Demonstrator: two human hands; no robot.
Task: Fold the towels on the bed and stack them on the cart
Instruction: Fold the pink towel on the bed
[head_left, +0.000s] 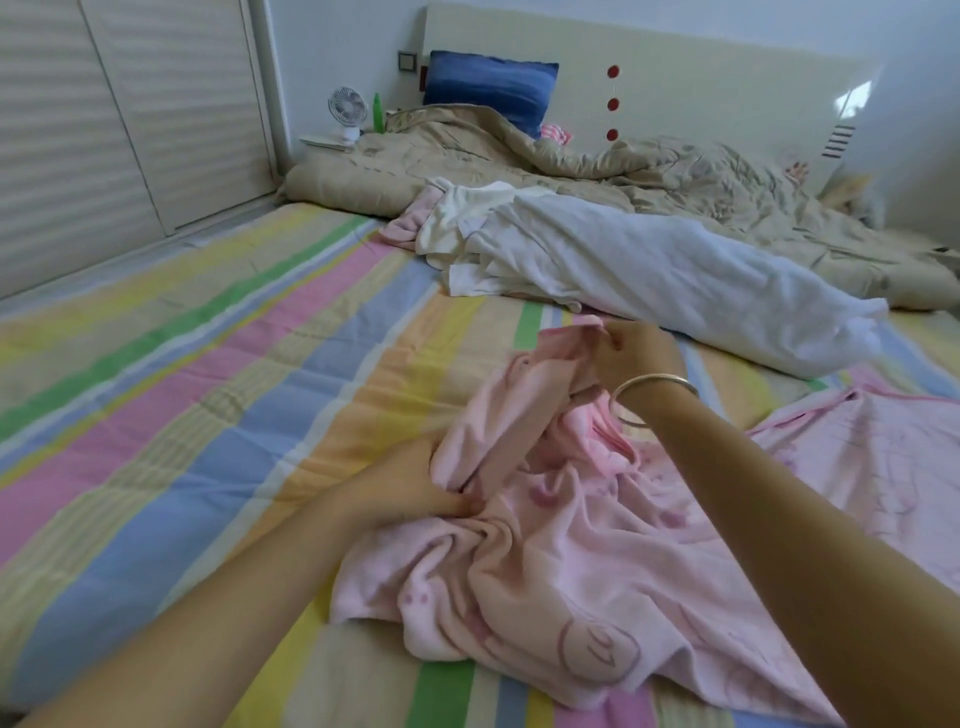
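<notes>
No writing could be read anywhere; the only print was a pattern of round cartoon faces on the pink towel (545, 545), which lay crumpled on the striped sheet (208, 389) of the bed. The left hand (410, 493) lay at the towel's left edge, its fingers curled into a fold and pinching the cloth. The right hand (628, 358), with a metal bangle (654, 400) on the wrist, gripped the towel's far corner and held it lifted off the sheet. Just to the right of the pink towel a second pink cloth (872, 457) lay spread flat, its edge touching or nearly touching it. Beyond the pink towel, a long white towel (649, 280) stretched across the bed, with a cream cloth (467, 218) and a small pink towel (405, 223) bunched at its left end. Farther beyond lay a rumpled beige quilt (519, 150), a blue pillow (488, 85) and a pale headboard (701, 78) with three red dots (613, 104). Far beyond the towel to the left stood a small white fan (347, 111) and a green bottle (378, 111), with slatted wardrobe doors (104, 104) to their left.
</notes>
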